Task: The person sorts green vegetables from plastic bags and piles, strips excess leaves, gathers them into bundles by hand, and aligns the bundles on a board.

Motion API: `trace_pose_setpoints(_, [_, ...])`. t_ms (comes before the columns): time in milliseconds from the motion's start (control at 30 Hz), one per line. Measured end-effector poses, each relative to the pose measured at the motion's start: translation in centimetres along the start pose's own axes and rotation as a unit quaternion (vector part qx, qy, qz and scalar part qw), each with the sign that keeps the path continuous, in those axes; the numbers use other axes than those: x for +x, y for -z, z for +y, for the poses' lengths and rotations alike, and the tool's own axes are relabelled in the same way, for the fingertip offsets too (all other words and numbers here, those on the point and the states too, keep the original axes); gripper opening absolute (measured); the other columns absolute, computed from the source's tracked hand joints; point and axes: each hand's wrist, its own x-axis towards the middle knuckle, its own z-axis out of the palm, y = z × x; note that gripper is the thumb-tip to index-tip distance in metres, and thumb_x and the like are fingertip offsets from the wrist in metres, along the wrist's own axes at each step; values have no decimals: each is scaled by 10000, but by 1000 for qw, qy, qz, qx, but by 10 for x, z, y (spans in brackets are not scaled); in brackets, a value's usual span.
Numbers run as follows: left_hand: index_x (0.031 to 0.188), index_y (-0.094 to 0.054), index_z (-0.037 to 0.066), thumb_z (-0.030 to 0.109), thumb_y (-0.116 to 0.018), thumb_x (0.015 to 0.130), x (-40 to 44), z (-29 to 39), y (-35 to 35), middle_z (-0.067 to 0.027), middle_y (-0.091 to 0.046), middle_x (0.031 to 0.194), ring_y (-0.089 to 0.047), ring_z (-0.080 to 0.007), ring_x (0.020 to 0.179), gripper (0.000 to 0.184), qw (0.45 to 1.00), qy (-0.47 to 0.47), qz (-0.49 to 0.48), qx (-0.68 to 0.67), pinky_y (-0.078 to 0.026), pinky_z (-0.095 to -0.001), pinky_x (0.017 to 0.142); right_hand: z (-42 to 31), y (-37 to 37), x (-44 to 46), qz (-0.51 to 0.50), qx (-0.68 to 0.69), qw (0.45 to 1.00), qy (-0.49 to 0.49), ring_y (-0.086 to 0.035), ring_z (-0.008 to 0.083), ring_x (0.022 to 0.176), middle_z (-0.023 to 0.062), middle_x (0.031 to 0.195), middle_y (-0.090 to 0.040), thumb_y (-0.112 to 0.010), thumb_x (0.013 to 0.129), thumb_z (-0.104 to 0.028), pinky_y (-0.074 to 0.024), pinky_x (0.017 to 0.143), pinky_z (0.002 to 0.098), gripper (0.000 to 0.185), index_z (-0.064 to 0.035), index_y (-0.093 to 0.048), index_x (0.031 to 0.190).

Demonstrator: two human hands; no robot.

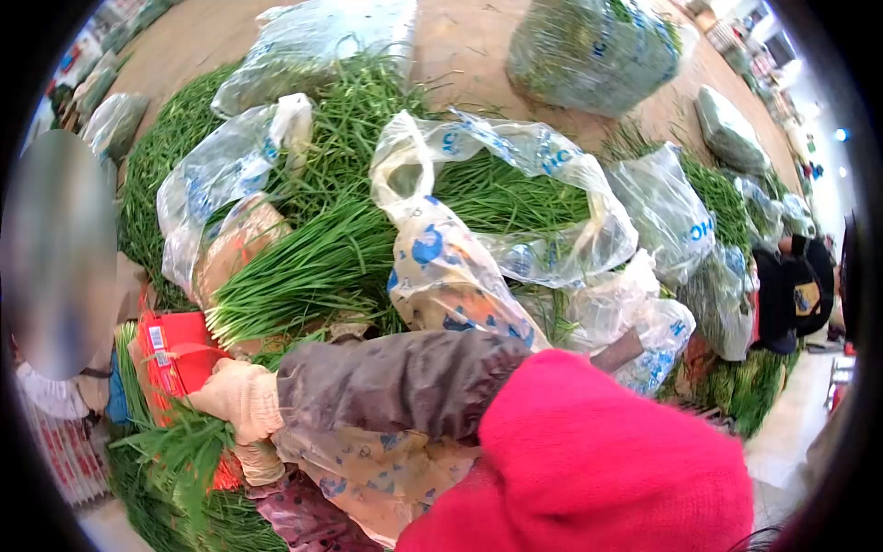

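My right hand [234, 396], in a beige glove with a dark sleeve, is closed at the lower right edge of a red box [184, 351] with a white barcode label. What its fingers pinch is hidden. Just below, my left hand [261, 463], also gloved and in a purple patterned sleeve, is mostly covered; its fingers do not show. Loose green leaves [184, 455] droop in front of it, beside bright orange-red strips [225, 474]. Above the right hand lies a bundle of long green stalks [303, 262], probably garlic chives, with pale ends towards the box.
An open clear plastic bag [589, 207] of greens stands beyond my arms. Patterned plastic sheeting [446, 262] is in front of it. Stuffed bags [593, 60] sit on the brown floor [460, 46]. Pink knitted fabric [607, 451] fills the lower right. A blurred person [60, 258] is at the left.
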Motion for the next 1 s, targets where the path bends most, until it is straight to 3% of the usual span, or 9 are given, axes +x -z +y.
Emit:
trace_pose_setpoints(67, [1366,-352,-27,48,-569,900,-2,7,-1,-166,-475,1336,-483,-246,1205,520,1000,-13,-7,-8,-416,-402,1003,1,-10,12,19,23,998,-62,-642,296,906,117,978,-663,-767,536,-316,-522,761,428,551,-73,-641,1014])
trace_pose_setpoints(133, [1383,-331,-31,37,-548,913,-7,14,-1,-173,-458,1361,-469,-250,1231,521,998,-22,-22,-54,-407,-407,1019,22,-39,38,-44,38,998,25,-657,285,804,127,927,-673,-732,605,-307,-528,711,393,552,-38,-616,1073])
trace_pose_setpoints(233, [1405,-300,-49,-7,-633,837,-31,25,-8,-189,-405,1408,-452,-274,1250,660,957,57,20,-285,-352,-397,1067,36,-17,18,-44,101,993,44,-638,301,745,118,874,-673,-713,629,-280,-502,671,401,465,-20,-623,1004])
trace_pose_setpoints(367, [1404,-348,-25,218,-662,889,-75,116,-35,-209,-493,1322,-512,-274,1184,650,982,-59,161,82,-414,-394,1002,39,4,6,-54,238,961,128,-602,333,627,101,767,-672,-675,675,-225,-451,593,417,310,17,-637,865])
trace_pose_setpoints(500, [1246,-475,-28,592,-674,785,-118,115,-50,-176,-642,1018,-645,-264,872,797,891,142,-218,-373,-533,-333,772,23,24,-6,-32,206,966,150,-622,301,691,79,783,-668,-689,643,-226,-469,620,402,288,-30,-639,848])
trace_pose_setpoints(667, [1283,-432,-21,814,-655,570,-128,101,-99,-124,-624,1092,-636,-283,888,1120,863,172,-51,-473,-542,-348,764,-18,32,-24,-22,21,981,192,-647,262,771,53,803,-662,-708,604,-226,-492,655,383,271,-89,-640,828])
trace_pose_setpoints(733, [1346,-366,-7,686,-615,698,-114,117,-103,-120,-554,1156,-582,-257,884,981,786,210,50,-579,-493,-348,784,-32,40,-39,-36,-25,971,234,-656,246,803,42,811,-660,-715,588,-226,-501,669,375,268,-113,-641,819])
trace_pose_setpoints(867, [1352,-363,-16,584,-622,740,-98,116,-104,-102,-555,1121,-551,-221,866,895,739,200,-44,-642,-470,-334,779,-38,39,-91,51,-48,952,298,-621,255,874,29,856,-631,-731,544,-253,-472,749,373,426,-157,-607,940])
trace_pose_setpoints(1000, [1358,-361,-25,483,-629,783,-99,115,-94,-85,-557,1085,-520,-186,847,813,720,186,-94,-662,-446,-319,774,-31,87,-130,-72,6,903,423,-595,249,919,19,870,-603,-697,577,-256,-431,826,377,412,-173,-576,962])
